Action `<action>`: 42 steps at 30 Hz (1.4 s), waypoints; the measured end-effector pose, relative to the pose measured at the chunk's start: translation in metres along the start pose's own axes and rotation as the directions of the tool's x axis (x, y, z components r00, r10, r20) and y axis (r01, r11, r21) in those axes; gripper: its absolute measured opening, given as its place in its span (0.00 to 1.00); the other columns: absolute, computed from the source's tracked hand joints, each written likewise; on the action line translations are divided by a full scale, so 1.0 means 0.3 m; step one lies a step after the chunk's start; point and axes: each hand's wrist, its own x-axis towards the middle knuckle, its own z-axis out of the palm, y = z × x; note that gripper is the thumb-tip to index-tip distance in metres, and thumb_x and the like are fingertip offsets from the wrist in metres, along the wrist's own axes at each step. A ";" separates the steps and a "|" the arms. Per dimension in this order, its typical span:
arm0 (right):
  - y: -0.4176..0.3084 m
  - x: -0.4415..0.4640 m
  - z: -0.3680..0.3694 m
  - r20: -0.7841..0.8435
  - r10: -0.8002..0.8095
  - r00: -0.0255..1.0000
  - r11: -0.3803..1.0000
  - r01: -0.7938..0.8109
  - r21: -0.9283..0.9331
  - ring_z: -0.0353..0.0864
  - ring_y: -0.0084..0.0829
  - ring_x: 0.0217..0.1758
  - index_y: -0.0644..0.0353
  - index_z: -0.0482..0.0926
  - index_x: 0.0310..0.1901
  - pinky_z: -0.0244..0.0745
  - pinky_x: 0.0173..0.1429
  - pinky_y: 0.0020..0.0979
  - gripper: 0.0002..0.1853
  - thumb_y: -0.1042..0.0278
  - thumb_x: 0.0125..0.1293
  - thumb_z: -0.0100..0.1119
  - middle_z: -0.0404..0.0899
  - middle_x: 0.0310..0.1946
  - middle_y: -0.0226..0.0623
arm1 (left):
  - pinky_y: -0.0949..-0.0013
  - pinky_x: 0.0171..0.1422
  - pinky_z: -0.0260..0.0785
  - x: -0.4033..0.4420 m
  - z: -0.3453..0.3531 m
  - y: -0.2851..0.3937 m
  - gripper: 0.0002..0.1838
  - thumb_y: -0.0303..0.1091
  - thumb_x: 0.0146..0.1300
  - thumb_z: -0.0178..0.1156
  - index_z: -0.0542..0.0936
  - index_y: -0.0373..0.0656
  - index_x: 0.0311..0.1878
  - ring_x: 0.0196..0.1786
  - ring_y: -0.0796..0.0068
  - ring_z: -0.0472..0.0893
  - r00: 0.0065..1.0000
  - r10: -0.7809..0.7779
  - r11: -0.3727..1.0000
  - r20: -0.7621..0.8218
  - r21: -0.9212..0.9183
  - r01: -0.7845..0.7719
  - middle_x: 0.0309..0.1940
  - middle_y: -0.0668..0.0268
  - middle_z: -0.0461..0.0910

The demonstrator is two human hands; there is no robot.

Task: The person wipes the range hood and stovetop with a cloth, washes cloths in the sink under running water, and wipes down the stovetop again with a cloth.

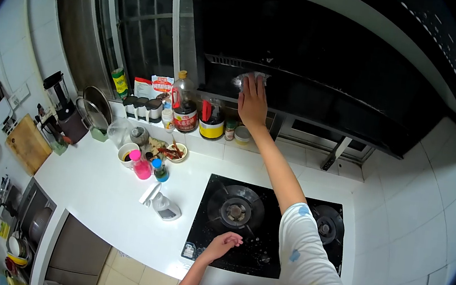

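Observation:
My right hand (254, 103) reaches up to the black range hood (311, 98), its fingers laid over a crumpled, pale, shiny wipe (241, 81) pressed to the hood's front. The hand covers most of that wipe. Lower down, my left hand (222, 245) hovers over the front left of the black gas stove (266, 248), fingers loosely curled together with nothing visible in them. A grey and white spray bottle (165, 207) stands on the white counter (105, 185), left of the stove and apart from both hands.
Sauce bottles (185, 112) and spice jars (144, 109) line the sill below the window. A pink bottle (141, 167), a small blue-capped bottle (160, 171) and a bowl (175, 152) of dried chillies stand nearby. Left are a blender (59, 95) and a cutting board (29, 144).

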 end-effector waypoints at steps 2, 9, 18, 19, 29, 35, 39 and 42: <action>-0.038 0.078 0.036 0.015 -0.008 1.000 0.997 0.006 0.072 0.56 0.45 0.66 0.63 0.67 0.56 0.55 0.67 0.40 0.22 0.65 0.60 0.48 0.61 0.60 0.42 | 0.77 0.50 0.67 -0.002 -0.020 -0.007 0.10 0.25 0.64 0.48 0.74 0.36 0.47 0.44 0.78 0.77 1.000 -0.014 0.999 0.013 -0.044 0.014 0.40 0.63 0.79; -0.147 0.033 0.091 0.105 -0.164 0.981 0.973 0.143 0.179 0.55 0.42 0.67 0.63 0.66 0.57 0.54 0.68 0.36 0.23 0.64 0.60 0.49 0.61 0.61 0.42 | 0.77 0.51 0.67 -0.004 -0.032 0.008 0.11 0.22 0.64 0.46 0.73 0.36 0.47 0.43 0.78 0.76 0.997 -0.051 0.999 0.065 -0.004 0.051 0.40 0.63 0.79; 0.287 -0.166 -0.222 0.110 0.040 0.993 0.994 -0.028 -0.104 0.51 0.48 0.68 0.65 0.65 0.58 0.55 0.67 0.40 0.23 0.64 0.62 0.46 0.58 0.62 0.45 | 0.77 0.50 0.67 0.035 0.060 0.003 0.12 0.19 0.61 0.46 0.74 0.36 0.47 0.42 0.78 0.76 0.986 -0.076 0.996 0.149 0.050 0.069 0.39 0.63 0.79; 0.354 -0.202 -0.254 0.060 0.088 0.994 0.987 -0.079 -0.140 0.52 0.50 0.67 0.66 0.66 0.57 0.55 0.67 0.40 0.22 0.65 0.62 0.46 0.58 0.62 0.47 | 0.78 0.49 0.67 0.048 0.082 -0.004 0.12 0.19 0.61 0.46 0.74 0.36 0.47 0.42 0.78 0.76 0.983 -0.077 0.997 0.165 0.038 0.072 0.39 0.63 0.79; 0.737 -0.348 -0.441 -0.143 0.300 0.943 0.865 -0.332 -0.376 0.55 0.56 0.64 0.69 0.69 0.52 0.58 0.64 0.44 0.19 0.66 0.64 0.44 0.61 0.58 0.53 | 0.75 0.51 0.67 0.116 0.324 -0.045 0.11 0.27 0.65 0.47 0.73 0.35 0.48 0.43 0.77 0.76 0.966 -0.076 0.996 0.246 0.062 0.062 0.40 0.63 0.78; 0.842 -0.360 -0.519 -0.054 0.268 0.962 0.959 -0.271 -0.076 0.56 0.56 0.64 0.69 0.69 0.53 0.58 0.65 0.43 0.20 0.65 0.63 0.45 0.62 0.57 0.54 | 0.75 0.51 0.67 0.167 0.501 -0.048 0.11 0.27 0.65 0.46 0.74 0.36 0.47 0.43 0.78 0.76 0.954 -0.089 0.993 0.286 0.102 0.062 0.41 0.63 0.78; 1.093 -0.466 -0.614 -0.152 0.335 0.930 0.916 -0.359 -0.178 0.55 0.56 0.65 0.68 0.68 0.54 0.56 0.66 0.43 0.20 0.69 0.62 0.46 0.62 0.57 0.54 | 0.75 0.51 0.67 0.207 0.594 -0.074 0.11 0.27 0.66 0.46 0.73 0.35 0.48 0.43 0.77 0.76 0.943 -0.144 0.987 0.299 0.118 0.113 0.41 0.63 0.78; 1.300 -0.531 -0.698 -0.179 0.390 0.903 0.889 -0.420 -0.184 0.56 0.56 0.64 0.67 0.68 0.54 0.54 0.67 0.44 0.20 0.71 0.60 0.47 0.61 0.58 0.54 | 0.75 0.51 0.68 0.237 0.649 -0.123 0.11 0.28 0.66 0.47 0.73 0.35 0.48 0.44 0.77 0.76 0.936 -0.144 0.987 0.320 0.113 0.113 0.42 0.62 0.78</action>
